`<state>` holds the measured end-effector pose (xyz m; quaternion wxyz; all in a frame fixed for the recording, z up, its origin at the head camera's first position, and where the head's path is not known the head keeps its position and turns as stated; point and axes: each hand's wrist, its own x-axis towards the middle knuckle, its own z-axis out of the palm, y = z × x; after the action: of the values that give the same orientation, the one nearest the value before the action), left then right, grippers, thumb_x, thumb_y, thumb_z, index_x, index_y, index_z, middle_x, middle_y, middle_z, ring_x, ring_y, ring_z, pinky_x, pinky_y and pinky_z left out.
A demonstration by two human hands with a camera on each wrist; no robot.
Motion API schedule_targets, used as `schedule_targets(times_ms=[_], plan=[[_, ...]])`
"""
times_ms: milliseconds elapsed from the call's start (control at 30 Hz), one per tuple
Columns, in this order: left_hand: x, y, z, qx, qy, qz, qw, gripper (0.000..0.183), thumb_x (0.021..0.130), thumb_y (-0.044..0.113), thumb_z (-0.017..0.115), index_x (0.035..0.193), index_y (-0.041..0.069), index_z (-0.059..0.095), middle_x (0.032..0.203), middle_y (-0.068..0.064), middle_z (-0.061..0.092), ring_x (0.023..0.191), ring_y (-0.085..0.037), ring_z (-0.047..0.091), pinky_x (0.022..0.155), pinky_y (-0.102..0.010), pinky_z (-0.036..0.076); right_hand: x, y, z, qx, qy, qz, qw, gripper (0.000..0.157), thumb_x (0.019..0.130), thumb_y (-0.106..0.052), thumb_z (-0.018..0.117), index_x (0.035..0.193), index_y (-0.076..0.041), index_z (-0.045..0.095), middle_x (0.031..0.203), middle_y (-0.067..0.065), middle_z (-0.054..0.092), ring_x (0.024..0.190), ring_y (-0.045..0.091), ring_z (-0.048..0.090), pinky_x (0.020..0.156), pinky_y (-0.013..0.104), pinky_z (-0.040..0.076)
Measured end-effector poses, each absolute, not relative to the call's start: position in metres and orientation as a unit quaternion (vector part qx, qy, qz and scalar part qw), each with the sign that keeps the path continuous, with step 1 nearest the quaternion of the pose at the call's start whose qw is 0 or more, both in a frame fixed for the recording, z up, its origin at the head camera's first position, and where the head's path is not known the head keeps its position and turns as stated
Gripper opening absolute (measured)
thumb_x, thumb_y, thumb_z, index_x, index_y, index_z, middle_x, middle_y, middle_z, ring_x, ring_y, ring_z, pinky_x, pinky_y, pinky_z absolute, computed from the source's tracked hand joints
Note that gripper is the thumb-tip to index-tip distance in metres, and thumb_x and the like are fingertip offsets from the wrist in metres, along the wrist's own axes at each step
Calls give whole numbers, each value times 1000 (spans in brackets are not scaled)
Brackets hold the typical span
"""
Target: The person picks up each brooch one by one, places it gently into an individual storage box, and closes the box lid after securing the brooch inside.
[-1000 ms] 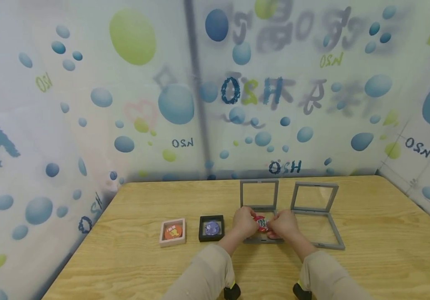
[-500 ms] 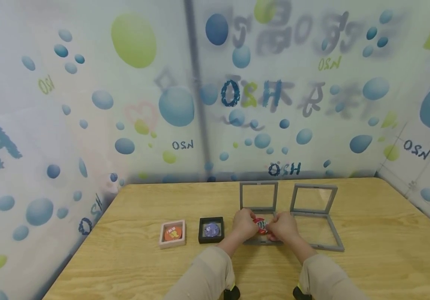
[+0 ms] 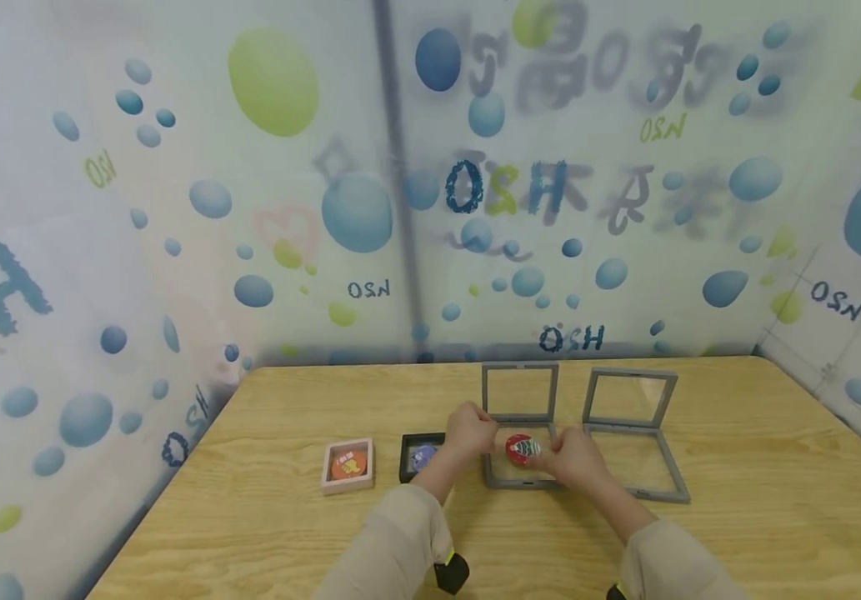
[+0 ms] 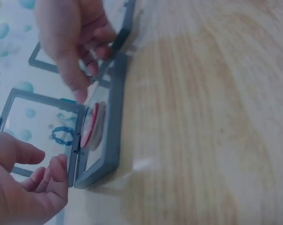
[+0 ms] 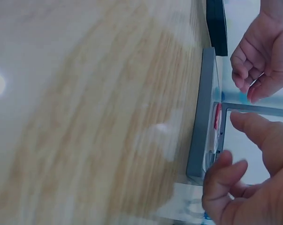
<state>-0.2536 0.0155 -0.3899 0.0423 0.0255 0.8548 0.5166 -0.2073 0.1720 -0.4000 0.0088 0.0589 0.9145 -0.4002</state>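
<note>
A red round badge [image 3: 522, 449] with a green-and-white picture lies on the clear film of a grey display frame [image 3: 523, 482], whose lid stands up behind it. To the left of the badge, my left hand [image 3: 471, 430] hovers over the frame's left edge; its thumb and fingers are apart in the left wrist view and hold nothing. My right hand [image 3: 580, 460] is at the badge's right side, thumb beside the rim; whether it touches cannot be told. In the right wrist view a gap shows between its thumb [image 5: 249, 123] and curved fingers.
Farther right stands a second opened grey frame [image 3: 673, 467]. Left of the hands are a small black box frame [image 3: 405, 458], partly covered by the left arm, and a pink box frame [image 3: 325, 467] with an orange badge. A bubble-printed curtain [image 3: 310, 325] hangs behind the table.
My left hand has let go of the badge and moved left and slightly up, uncovering it. The right hand has shifted slightly right, its fingers spread from the badge.
</note>
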Motion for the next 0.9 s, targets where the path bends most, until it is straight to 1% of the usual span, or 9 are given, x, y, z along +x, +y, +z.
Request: schedule_targets(times_ms=[67,100,167,267,400,467,600,733,900], plan=[[-256,13,-388,15,839,541,57,16,82,-1,54,97,-4,51,80,-10,58,56,-19,62,56,-27,51,-204,174,-399,55,923,-380,17,43,68,-22,76,83,6,48,72,11,47,63,20,44,52,28,39],[-257,13,-386,9,832,551,64,21,83,-1,53,103,-4,48,81,-11,57,55,-19,61,55,-28,51,-202,174,-398,54,926,-372,20,50,66,-23,78,91,8,46,79,15,48,69,24,46,57,32,42],[-260,12,-382,0,820,567,73,32,84,-2,50,115,-5,42,81,-13,56,52,-17,58,53,-27,50,-200,174,-398,55,928,-367,28,63,63,-25,81,99,11,44,87,21,48,77,29,49,64,38,45],[-264,11,-377,-5,815,575,75,45,85,-4,47,128,-3,34,84,-18,57,46,-14,52,49,-25,48,-198,175,-400,53,930,-361,38,76,59,-24,83,108,14,40,97,27,47,89,37,49,76,47,44],[-270,8,-372,1,811,580,81,54,83,-6,45,134,0,31,93,-26,57,47,-15,53,50,-27,49,-195,175,-402,44,932,-357,45,75,58,-19,83,108,16,39,97,28,48,91,39,50,80,49,43],[-274,6,-371,5,804,588,88,57,81,-7,45,135,2,31,100,-25,55,49,-16,54,52,-29,50,-194,175,-403,42,933,-354,48,73,59,-17,83,108,16,40,96,26,50,89,37,51,79,48,44],[-279,4,-368,20,796,596,107,57,82,-8,45,136,5,33,103,-26,56,49,-14,54,55,-31,51,-194,177,-403,40,934,-352,51,70,60,-16,83,107,16,42,95,24,52,86,34,53,78,47,45],[-280,4,-365,33,793,596,121,51,86,-7,43,136,2,33,100,-26,56,54,-13,55,59,-31,52,-194,179,-402,35,934,-351,53,69,61,-16,82,107,17,43,93,22,54,84,32,53,78,45,46],[-280,9,-363,35,784,607,126,46,89,-5,39,134,-3,33,97,-23,55,61,-16,56,69,-34,52,-193,179,-401,50,924,-374,67,68,64,-12,80,110,18,41,73,14,54,61,21,53,58,33,47]])
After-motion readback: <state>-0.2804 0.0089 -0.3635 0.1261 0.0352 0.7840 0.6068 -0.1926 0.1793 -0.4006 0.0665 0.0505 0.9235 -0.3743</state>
